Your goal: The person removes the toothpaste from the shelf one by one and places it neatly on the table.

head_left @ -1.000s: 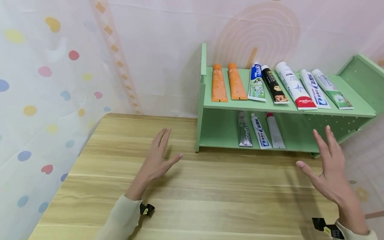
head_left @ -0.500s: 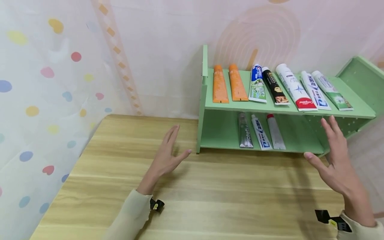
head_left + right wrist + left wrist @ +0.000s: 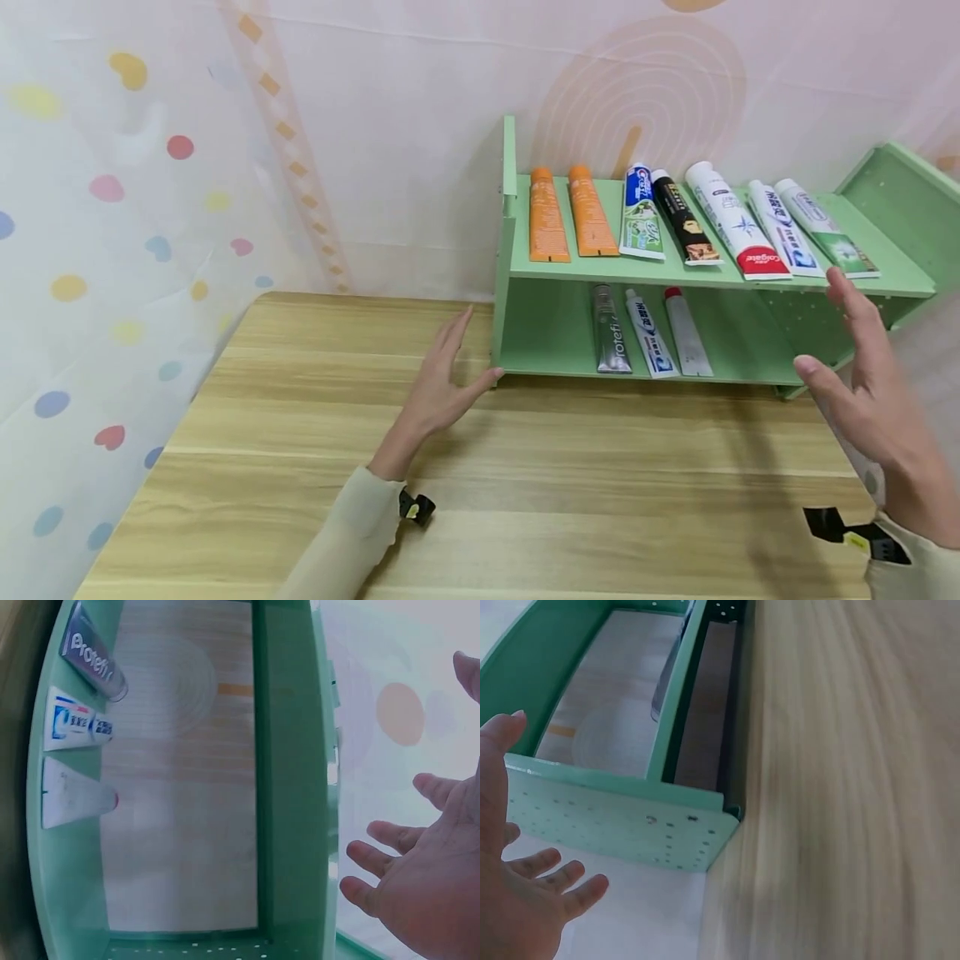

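While the green shelf rack [image 3: 525, 325] stands at the table's [image 3: 525, 500] far right, left hand [image 3: 438, 392] and right hand [image 3: 870, 392] flank its ends, each grip spread, holding nothing.

Green shelf [image 3: 705, 275]; two orange tubes [image 3: 547, 225]; polka-dot curtain [image 3: 90, 250].

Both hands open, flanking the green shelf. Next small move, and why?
Probably bring both palms inward onto the end panels. The left hand is open beside the left wall of the green shelf, thumb near its bottom corner; the right hand is open just off the right end, not clearly touching. Neither holds anything, and the toothpaste tubes lie loose, so any grip should stay level.
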Demonstrator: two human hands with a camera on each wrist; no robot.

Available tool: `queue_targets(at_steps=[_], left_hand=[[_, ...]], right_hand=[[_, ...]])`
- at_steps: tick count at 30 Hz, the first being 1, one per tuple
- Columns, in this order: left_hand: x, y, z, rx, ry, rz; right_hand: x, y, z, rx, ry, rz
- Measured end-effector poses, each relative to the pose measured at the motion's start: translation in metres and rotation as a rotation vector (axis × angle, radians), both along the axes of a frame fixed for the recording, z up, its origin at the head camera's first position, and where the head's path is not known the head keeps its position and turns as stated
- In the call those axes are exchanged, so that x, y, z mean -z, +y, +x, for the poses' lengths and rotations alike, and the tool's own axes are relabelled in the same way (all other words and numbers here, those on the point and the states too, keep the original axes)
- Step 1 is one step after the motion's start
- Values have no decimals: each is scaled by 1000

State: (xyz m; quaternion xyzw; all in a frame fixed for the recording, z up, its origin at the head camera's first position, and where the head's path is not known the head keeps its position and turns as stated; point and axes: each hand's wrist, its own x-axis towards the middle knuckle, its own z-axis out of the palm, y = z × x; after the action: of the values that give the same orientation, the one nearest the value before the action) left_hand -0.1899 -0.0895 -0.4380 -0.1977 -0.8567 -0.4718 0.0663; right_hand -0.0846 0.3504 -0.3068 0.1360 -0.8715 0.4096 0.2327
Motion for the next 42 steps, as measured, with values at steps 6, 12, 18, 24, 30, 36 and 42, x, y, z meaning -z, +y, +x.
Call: queue_targets(at_steps=[6, 12, 18, 24, 30, 36, 42], left_hand=[[-7, 10, -7, 30, 99, 87], [-9, 23, -13, 66, 196, 205], [-11, 36, -15, 106, 249, 292], [-10, 42, -16, 92, 303, 365], [-14, 43, -18, 90, 342, 384], [-31, 43, -9, 90, 347, 383], [-38, 43, -3, 86, 340, 407]], right_hand=[[-13, -3, -4, -25, 6, -74], [-23, 8, -7, -48, 7, -132], [-30, 22, -17, -31, -7, -200], [-36, 34, -29, -103, -35, -346], [-45, 46, -40, -89, -74, -388], [-56, 59, -58, -141, -104, -548], [-66, 80, -74, -219, -173, -613]])
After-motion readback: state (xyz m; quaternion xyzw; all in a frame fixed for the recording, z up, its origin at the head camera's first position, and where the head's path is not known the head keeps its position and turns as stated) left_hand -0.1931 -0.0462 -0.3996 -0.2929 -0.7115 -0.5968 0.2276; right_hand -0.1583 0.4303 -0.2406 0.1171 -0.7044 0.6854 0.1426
